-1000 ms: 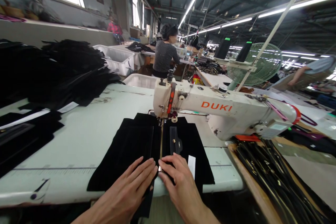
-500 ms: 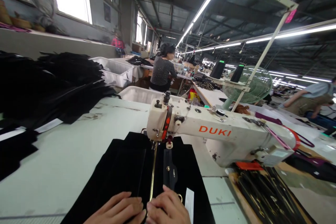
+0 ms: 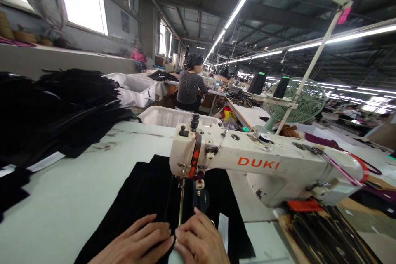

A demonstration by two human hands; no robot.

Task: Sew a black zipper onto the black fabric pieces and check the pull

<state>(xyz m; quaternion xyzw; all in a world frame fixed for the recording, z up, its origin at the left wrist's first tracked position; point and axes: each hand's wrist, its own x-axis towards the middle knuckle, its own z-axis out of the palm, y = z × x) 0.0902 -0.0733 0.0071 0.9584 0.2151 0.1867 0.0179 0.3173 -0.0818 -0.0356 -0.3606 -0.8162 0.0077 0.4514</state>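
A black fabric panel lies under the needle end of a white sewing machine. A gold zipper runs down the panel to the presser foot. My left hand rests flat on the fabric just left of the zipper, fingers stretched out. At the zipper's near end, my right hand has its fingers bent and pressed together on it; the exact grip is partly hidden. A dark tab with small gold hardware and a white strip lie on the panel's right side.
Stacked black pieces cover the table's left side. White bins stand beyond it. Right of the machine, a tray holds dark strips with gold parts. Thread cones and a green fan stand behind; a co-worker sits ahead.
The panel has slid away from me under the machine, bringing the dark tab closer to the foot. Both hands stay beside the zipper. A person at the far right has left the view.
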